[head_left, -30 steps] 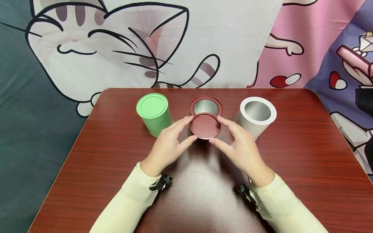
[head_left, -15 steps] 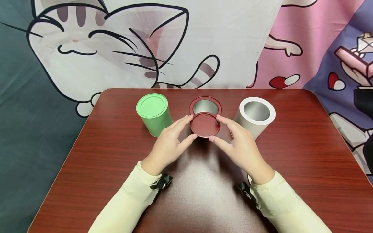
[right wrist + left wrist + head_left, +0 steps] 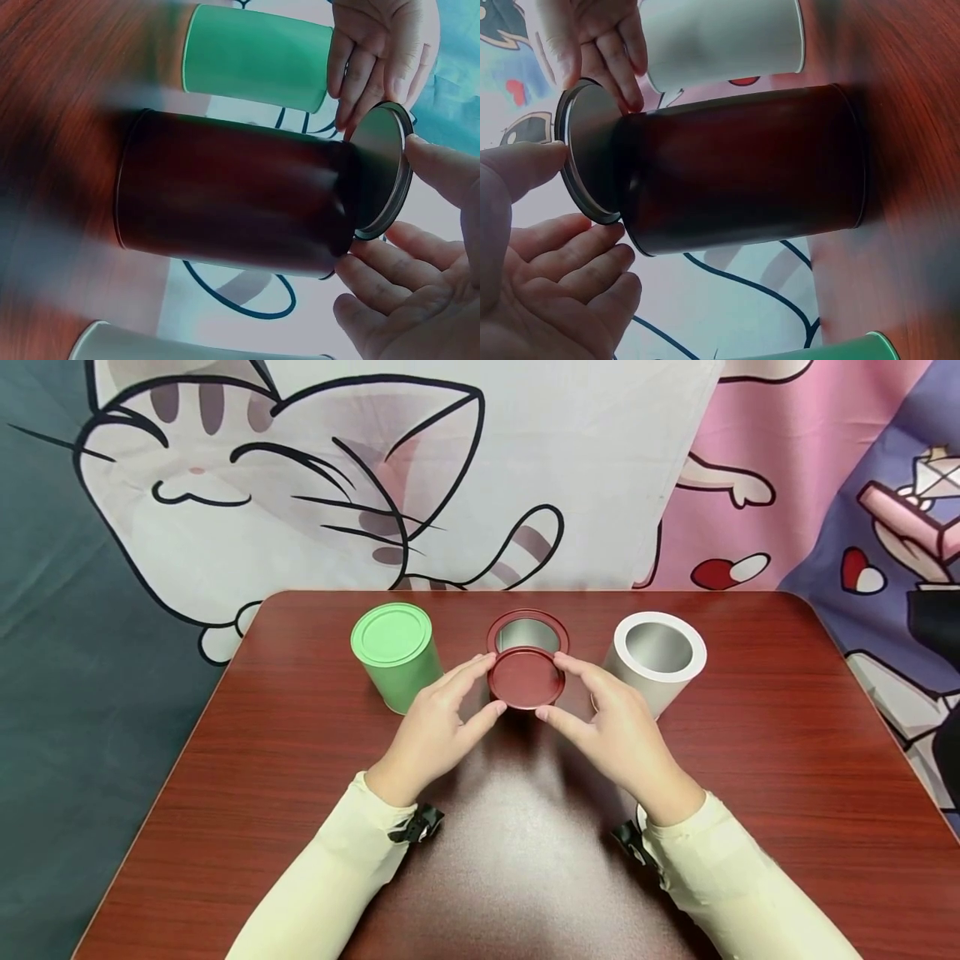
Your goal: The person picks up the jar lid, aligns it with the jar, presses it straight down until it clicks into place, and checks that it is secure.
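Both hands hold a round dark red lid [image 3: 527,678] by its rim between thumbs and fingers. My left hand [image 3: 442,714] pinches its left side and my right hand [image 3: 618,722] its right side. Behind and below the lid stands an upright dark red can [image 3: 232,191], its open top partly covered by the lid in the head view. Both wrist views show the lid [image 3: 592,150] tilted over the can's near rim, its metallic underside [image 3: 379,161] facing the can. Part of the can's mouth stays visible behind the lid.
A green can [image 3: 397,647] with its green lid on stands to the left. To the right is a white can [image 3: 660,652] with an open top. All stand near the back of the brown wooden table [image 3: 262,760], before a printed cloth [image 3: 600,460].
The lid has moved slightly away from the person, toward the can's mouth, and appears flatter. Both hands have moved with it. The head view has shifted a little.
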A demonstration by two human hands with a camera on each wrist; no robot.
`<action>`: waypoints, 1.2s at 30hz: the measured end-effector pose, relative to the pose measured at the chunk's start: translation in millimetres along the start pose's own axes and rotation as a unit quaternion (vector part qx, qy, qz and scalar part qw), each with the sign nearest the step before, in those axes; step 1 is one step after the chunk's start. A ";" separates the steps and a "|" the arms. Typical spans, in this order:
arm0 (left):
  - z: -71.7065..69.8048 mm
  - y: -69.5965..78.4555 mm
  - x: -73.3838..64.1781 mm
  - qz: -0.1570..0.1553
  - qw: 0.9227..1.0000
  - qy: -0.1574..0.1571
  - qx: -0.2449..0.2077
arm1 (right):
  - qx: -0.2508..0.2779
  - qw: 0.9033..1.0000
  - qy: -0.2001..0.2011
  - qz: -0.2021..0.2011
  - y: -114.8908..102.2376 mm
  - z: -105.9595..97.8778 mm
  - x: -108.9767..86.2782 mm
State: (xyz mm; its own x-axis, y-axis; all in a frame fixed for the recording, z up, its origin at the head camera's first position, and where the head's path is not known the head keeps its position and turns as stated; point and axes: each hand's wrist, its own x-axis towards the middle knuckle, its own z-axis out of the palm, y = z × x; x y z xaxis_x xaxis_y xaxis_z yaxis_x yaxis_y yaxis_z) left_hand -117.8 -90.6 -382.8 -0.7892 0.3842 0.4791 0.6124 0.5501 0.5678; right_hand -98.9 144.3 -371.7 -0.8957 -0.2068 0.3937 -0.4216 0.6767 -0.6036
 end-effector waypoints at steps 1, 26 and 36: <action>0.0 0.0 0.1 0.001 1.000 0.001 0.000 | 0.001 1.000 0.000 0.000 -0.1 -0.2 0.4; 5.3 -4.6 16.6 -0.022 1.000 0.005 -0.009 | 0.007 1.000 0.017 0.005 7.0 2.9 15.5; 6.1 -7.6 18.8 -0.032 0.999 0.001 -0.012 | 0.010 1.000 -0.003 0.015 7.3 0.2 20.3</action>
State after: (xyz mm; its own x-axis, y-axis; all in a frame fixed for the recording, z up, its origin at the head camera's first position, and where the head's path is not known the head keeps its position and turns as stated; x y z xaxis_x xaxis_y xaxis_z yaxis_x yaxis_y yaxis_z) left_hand -137.5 -83.0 -382.2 -0.8263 0.3479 0.4430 0.5623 0.5547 0.6133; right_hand -120.2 144.9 -368.2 -0.9085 -0.1907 0.3719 -0.3977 0.6679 -0.6291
